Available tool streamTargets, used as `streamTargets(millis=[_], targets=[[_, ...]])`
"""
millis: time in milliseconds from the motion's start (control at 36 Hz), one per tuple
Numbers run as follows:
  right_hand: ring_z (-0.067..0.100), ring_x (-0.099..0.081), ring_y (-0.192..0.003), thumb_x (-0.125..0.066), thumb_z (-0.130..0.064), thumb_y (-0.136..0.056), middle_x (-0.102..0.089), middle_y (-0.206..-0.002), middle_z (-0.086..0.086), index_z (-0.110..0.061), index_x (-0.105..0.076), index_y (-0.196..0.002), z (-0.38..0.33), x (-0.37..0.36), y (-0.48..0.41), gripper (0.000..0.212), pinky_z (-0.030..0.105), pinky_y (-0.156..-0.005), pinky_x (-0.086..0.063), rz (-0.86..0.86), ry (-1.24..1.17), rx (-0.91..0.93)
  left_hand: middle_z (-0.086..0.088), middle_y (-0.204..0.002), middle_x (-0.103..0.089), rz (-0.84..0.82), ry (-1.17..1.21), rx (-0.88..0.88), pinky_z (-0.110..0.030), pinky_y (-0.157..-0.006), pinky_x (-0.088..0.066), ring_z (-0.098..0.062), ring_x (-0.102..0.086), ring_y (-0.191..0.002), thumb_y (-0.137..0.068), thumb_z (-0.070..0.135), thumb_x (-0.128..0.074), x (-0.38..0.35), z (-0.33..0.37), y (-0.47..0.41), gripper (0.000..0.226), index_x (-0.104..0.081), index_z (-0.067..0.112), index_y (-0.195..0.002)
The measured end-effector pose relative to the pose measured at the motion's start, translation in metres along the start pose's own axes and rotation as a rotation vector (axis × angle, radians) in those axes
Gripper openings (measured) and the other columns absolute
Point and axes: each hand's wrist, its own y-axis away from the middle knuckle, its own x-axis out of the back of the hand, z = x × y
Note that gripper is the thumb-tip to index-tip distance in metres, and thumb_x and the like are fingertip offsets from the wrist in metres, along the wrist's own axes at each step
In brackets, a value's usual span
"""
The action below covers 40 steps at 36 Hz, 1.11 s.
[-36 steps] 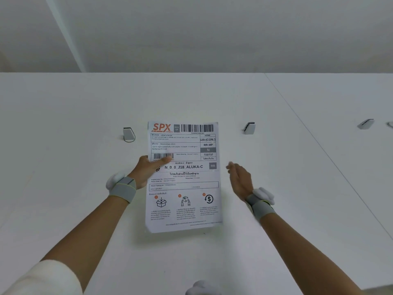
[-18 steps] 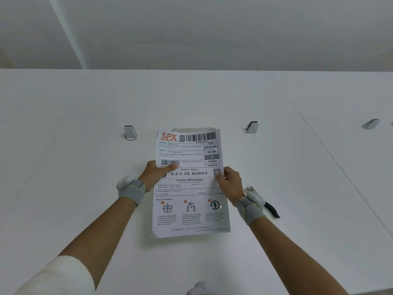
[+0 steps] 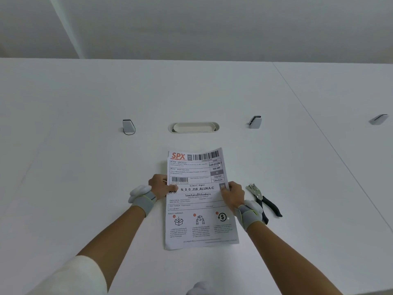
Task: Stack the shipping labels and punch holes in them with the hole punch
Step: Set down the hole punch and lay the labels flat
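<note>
L thumb & fingers point(image 3: 173, 189) pinch the left edge of the shipping labels point(image 3: 200, 201) near the QR code; R fingers point(image 3: 224, 189) grip the right edge at the same height, thumb on top. Both hands closed on the paper, so left hand point(image 3: 159, 186) & right hand point(image 3: 232, 195) hold it symmetric, prob. to square the sheets up. Labels sit mid-worktop point(image 3: 85, 167), print up, lower corners on the surface, top end slightly raised & curling. Looks like more than one sheet at the bottom edge, can't tell how many. Hole punch point(image 3: 263, 200) lies untouched just beside the R wrist, jaw end pointing away, within easy reach for the next step. Cable port point(image 3: 193, 127) & small grey clips point(image 3: 128, 126) further back, well apart from the work.
</note>
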Motion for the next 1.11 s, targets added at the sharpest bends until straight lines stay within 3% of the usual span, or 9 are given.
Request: streamTargets(millis=[139,250,389,472,583,722,917,1028,1111], targets=[[0.034,-0.063,-0.089,-0.055,-0.019,-0.087,-0.070,-0.096,0.016,-0.002,-0.064,-0.091,0.005,-0.009,-0.004,0.019,0.028,-0.067,-0.039,0.010,0.037,-0.028,-0.013,-0.107,-0.073,0.045,-0.122,0.001,-0.026,-0.070,-0.046,-0.027,-0.067,-0.089,-0.075,0.022,-0.076,-0.007,-0.005,-0.005,0.028,-0.070,0.008,-0.099],[0.027,-0.053,-0.074,-0.056,-0.020,-0.087,-0.070,-0.093,0.016,-0.002,-0.060,-0.085,0.008,-0.013,-0.006,0.019,0.028,-0.066,-0.039,0.012,0.072,-0.032,-0.011,-0.107,-0.073,0.067,-0.175,-0.008,-0.026,-0.069,-0.047,-0.027,-0.067,-0.091,-0.077,0.023,-0.074,-0.011,-0.010,-0.010,0.029,-0.067,0.008,-0.101],[0.028,-0.052,-0.074,-0.055,-0.019,-0.088,-0.069,-0.094,0.018,0.001,-0.059,-0.087,0.009,-0.016,-0.007,0.021,0.027,-0.065,-0.037,0.013,0.107,-0.019,-0.012,-0.103,-0.073,0.101,-0.229,-0.009,-0.030,-0.069,-0.047,-0.031,-0.066,-0.092,-0.079,0.026,-0.073,-0.018,-0.014,-0.012,0.029,-0.063,0.007,-0.098],[0.032,-0.058,-0.082,-0.056,-0.018,-0.087,-0.069,-0.096,0.017,0.001,-0.061,-0.092,0.010,-0.015,-0.007,0.021,0.026,-0.066,-0.038,0.014,0.119,-0.020,-0.008,-0.102,-0.072,0.131,-0.270,-0.014,-0.028,-0.065,-0.038,-0.031,-0.064,-0.091,-0.078,0.034,-0.072,-0.019,-0.019,-0.012,0.035,-0.058,0.010,-0.100],[0.034,-0.062,-0.092,-0.058,-0.019,-0.085,-0.069,-0.098,0.015,-0.001,-0.062,-0.096,0.009,-0.012,-0.005,0.022,0.027,-0.068,-0.038,0.009,0.128,-0.022,-0.007,-0.109,-0.070,0.177,-0.258,-0.022,-0.028,-0.068,-0.039,-0.029,-0.063,-0.095,-0.075,0.036,-0.074,-0.021,-0.025,-0.012,0.046,-0.052,0.012,-0.108],[0.032,-0.060,-0.097,-0.062,-0.019,-0.082,-0.068,-0.103,0.014,-0.003,-0.060,-0.101,0.001,-0.007,-0.002,0.025,0.031,-0.074,-0.042,0.015,0.137,-0.037,-0.017,-0.125,-0.052,0.213,-0.286,0.005,-0.042,-0.090,-0.042,-0.036,-0.051,-0.114,-0.071,0.035,-0.078,-0.022,-0.023,-0.010,0.073,-0.041,0.009,-0.128],[0.033,-0.056,-0.111,-0.066,-0.029,-0.082,-0.060,-0.117,0.017,0.002,-0.053,-0.113,-0.010,0.004,-0.003,0.046,0.034,-0.089,-0.045,-0.012,0.249,-0.060,-0.020,-0.130,-0.049,0.226,-0.328,-0.047,-0.045,-0.092,-0.042,-0.037,-0.048,-0.117,-0.080,0.032,-0.069,-0.024,-0.019,-0.005,0.064,-0.038,0.009,-0.132],[0.031,-0.059,-0.093,-0.065,-0.028,-0.082,-0.063,-0.091,0.012,-0.001,-0.060,-0.087,-0.020,0.018,0.000,0.028,0.034,-0.084,-0.050,-0.079,0.320,-0.014,-0.021,-0.133,-0.047,0.193,-0.305,-0.107,-0.042,-0.095,-0.041,-0.036,-0.047,-0.119,-0.085,0.035,-0.064,-0.015,-0.006,0.003,0.058,-0.041,0.010,-0.132],[0.028,-0.061,-0.080,-0.061,-0.025,-0.084,-0.069,-0.101,0.017,0.007,-0.063,-0.111,-0.028,0.035,0.001,0.042,0.030,-0.062,-0.050,-0.171,0.303,-0.012,-0.018,-0.133,-0.049,0.071,-0.268,-0.135,-0.036,-0.095,-0.041,-0.033,-0.050,-0.120,-0.086,0.034,-0.064,-0.002,0.011,0.014,0.052,-0.047,0.011,-0.129]])
